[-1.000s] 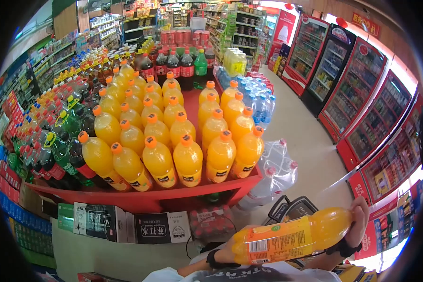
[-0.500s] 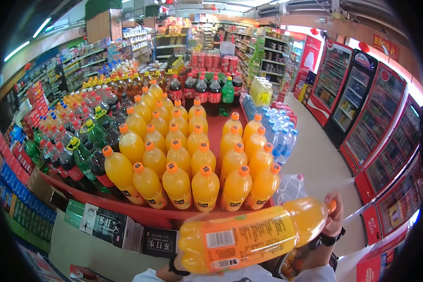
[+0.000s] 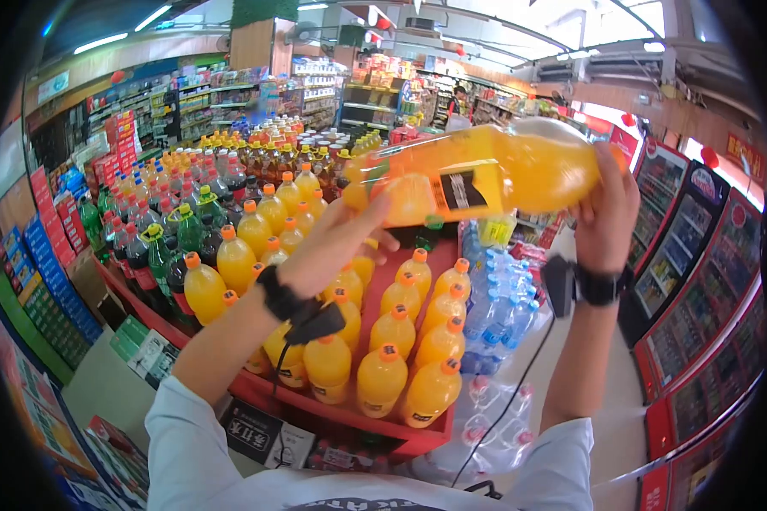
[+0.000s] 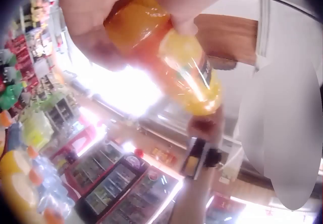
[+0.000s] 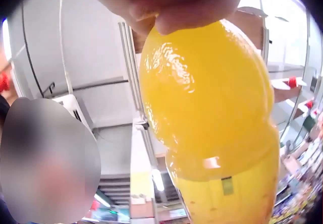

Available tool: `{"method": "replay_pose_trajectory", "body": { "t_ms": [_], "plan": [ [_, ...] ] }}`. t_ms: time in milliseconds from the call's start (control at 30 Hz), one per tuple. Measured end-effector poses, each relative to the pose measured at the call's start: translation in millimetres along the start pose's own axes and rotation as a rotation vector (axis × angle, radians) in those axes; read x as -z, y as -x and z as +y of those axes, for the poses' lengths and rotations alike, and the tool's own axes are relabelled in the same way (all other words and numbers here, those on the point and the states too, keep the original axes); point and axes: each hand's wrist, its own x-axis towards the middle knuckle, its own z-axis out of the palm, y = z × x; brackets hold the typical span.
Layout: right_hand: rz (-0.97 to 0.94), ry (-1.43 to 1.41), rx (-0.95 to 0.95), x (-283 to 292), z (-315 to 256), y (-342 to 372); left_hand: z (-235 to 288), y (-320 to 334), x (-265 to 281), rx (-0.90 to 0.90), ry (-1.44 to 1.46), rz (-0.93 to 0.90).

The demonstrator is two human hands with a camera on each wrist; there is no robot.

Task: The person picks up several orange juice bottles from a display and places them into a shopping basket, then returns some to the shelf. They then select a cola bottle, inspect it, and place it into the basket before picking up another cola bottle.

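Observation:
A large bottle of orange juice lies sideways in the air between both hands, raised over the display, its label's black patch facing the head camera. At its base end, my left hand holds it from below; in the left wrist view the left thumb and palm wrap the base. My right hand grips the neck end by the orange cap, which the fingers partly hide. From the right wrist view, fingers curl over the neck above the bottle's yellow shoulder. Both wrists wear black straps with cameras.
Rows of upright orange juice bottles stand on a red display stand below. Dark and green soda bottles fill its left side. Packs of water and drink fridges are at right. Cables hang from both wrists.
The bottle has risen from low at front right to high over the display and turned, showing another label side. Both hands moved up with it. The head view has tilted up.

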Motion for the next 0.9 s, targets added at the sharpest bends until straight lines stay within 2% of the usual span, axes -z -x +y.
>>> {"method": "replay_pose_trajectory", "body": {
  "t_ms": [100, 133, 200, 300, 333, 400, 467, 533, 600, 667, 733, 800, 833, 900],
  "plan": [
    [-0.032, 0.186, 0.096, -24, 33, -55, -42, -59, 2, 0.112, 0.128, 0.062],
    [-0.047, 0.408, 0.106, -29, 44, -68, -59, -81, 8, 0.128, 0.159, 0.073],
    [-0.118, 0.604, 0.160, -47, 66, -78, -88, -117, 16, 0.158, 0.225, 0.093],
    [-0.211, 0.809, 0.323, -55, 124, -100, -109, -145, 8, 0.225, 0.178, 0.160],
    [-0.239, 0.830, 0.334, -56, 145, -106, -110, -147, 3, 0.258, 0.153, 0.118],
    [-0.303, 0.864, 0.357, -56, 184, -107, -113, -147, -3, 0.298, 0.018, 0.147],
    [-0.392, 0.881, 0.205, -56, 206, -99, -128, -160, 6, 0.278, -0.093, 0.036],
    [-0.427, 0.933, 0.240, -50, 244, -97, -140, -159, 4, 0.195, -0.154, 0.135],
    [-0.449, 0.913, 0.282, -45, 278, -84, -164, -168, 23, 0.191, -0.494, -0.097],
    [-0.567, 0.790, -0.055, -48, 279, -63, -215, -186, 33, 0.138, -0.896, -0.250],
    [-0.664, 0.785, -0.134, -41, 303, -53, -220, -163, 19, 0.216, -0.942, -0.224],
    [-0.753, 0.793, -0.223, -39, 315, -42, -217, -156, 9, 0.248, -1.102, -0.342],
    [-0.793, 0.798, -0.271, -38, 320, -37, -219, -151, 6, 0.198, -1.124, -0.288],
    [-0.839, 0.767, -0.378, -33, 339, -32, -210, -149, -2, 0.229, -1.212, -0.280]
  ]
}}
